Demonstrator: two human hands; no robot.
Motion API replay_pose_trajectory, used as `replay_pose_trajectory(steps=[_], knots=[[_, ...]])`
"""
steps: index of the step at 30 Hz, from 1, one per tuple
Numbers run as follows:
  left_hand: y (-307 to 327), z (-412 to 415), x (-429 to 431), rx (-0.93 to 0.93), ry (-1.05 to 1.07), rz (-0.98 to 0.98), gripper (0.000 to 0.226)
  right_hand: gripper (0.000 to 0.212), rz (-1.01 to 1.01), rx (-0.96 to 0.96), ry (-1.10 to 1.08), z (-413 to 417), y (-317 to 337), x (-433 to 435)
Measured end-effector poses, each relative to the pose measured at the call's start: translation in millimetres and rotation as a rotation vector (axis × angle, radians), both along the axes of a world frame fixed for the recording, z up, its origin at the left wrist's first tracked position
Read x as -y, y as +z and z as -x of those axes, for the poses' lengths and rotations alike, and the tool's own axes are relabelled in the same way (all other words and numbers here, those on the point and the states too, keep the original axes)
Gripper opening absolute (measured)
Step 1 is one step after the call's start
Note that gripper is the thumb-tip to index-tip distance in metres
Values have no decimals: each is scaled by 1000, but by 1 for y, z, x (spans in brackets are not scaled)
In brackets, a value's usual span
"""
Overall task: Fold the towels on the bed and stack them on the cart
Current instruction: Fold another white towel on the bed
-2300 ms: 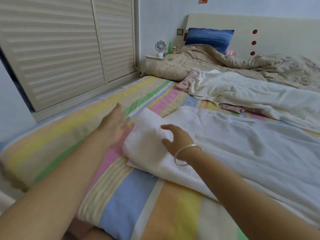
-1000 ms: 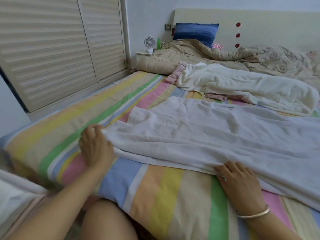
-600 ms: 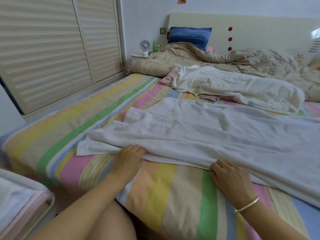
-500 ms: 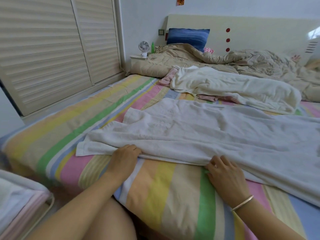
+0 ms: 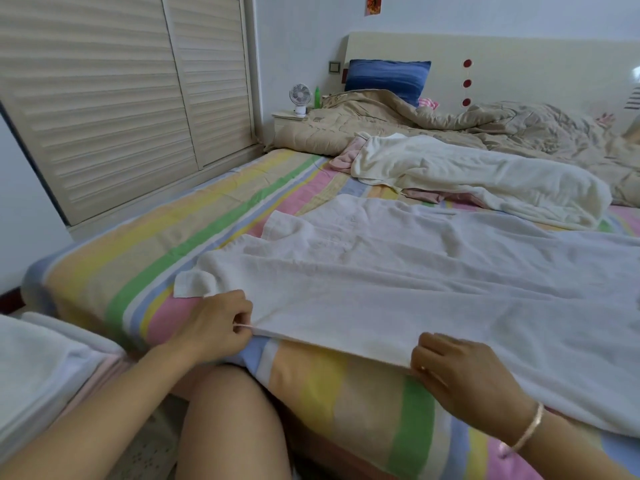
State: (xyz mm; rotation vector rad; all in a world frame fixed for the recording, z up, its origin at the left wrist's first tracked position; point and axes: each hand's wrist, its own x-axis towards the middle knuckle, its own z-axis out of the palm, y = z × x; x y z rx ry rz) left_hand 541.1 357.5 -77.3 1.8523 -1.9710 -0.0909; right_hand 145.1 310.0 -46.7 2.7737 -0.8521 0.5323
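A large white towel (image 5: 398,271) lies spread across the striped bed (image 5: 166,244), its near edge running along the bed's front. My left hand (image 5: 216,327) pinches that near edge close to its left end. My right hand (image 5: 460,375), with a bracelet on the wrist, grips the same edge further right. A cream towel (image 5: 478,174) lies crumpled behind it, with a pink towel (image 5: 346,157) partly under it. Folded white and pink towels (image 5: 38,368) are stacked at the lower left; the cart under them is hidden.
A beige quilt (image 5: 398,123) and blue pillow (image 5: 388,77) lie at the headboard. A small fan (image 5: 300,98) and green bottle stand on the nightstand. Louvred wardrobe doors (image 5: 121,91) run along the bed's left side. My bare knee (image 5: 228,424) is against the bed front.
Both hands slid along the towel's near edge and now grip it. The left end of the towel has bunched up a little, and the edge is lifted slightly off the sheet.
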Motion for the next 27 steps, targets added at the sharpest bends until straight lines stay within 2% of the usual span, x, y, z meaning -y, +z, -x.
replay_pose_trajectory(steps=[4,7,9,10,14,16,18,20,23,27], knots=[[4,1,-21,-107,18,-232,9,15,-460,-74,33,10,6,-28],[10,4,-22,-242,102,-317,25,17,-579,-184,11,3,0,-30],[12,6,-19,-370,188,-262,34,15,-612,-194,-15,-8,0,-27],[14,4,-17,-377,250,-208,33,13,-619,-181,-23,-17,0,-24],[16,-16,-2,-234,475,20,22,6,-643,-95,-31,-62,5,-12],[16,-33,9,-197,529,106,24,11,-638,-58,-25,-91,4,-6],[19,-51,21,-174,614,104,31,15,-639,-28,-22,-120,2,0],[24,-70,31,-210,666,-44,36,18,-642,-7,-19,-147,-2,6],[36,-87,36,-337,603,-369,48,19,-663,-13,-10,-178,-6,16],[40,-103,40,-569,635,-490,64,16,-693,-10,-20,-201,-12,30]])
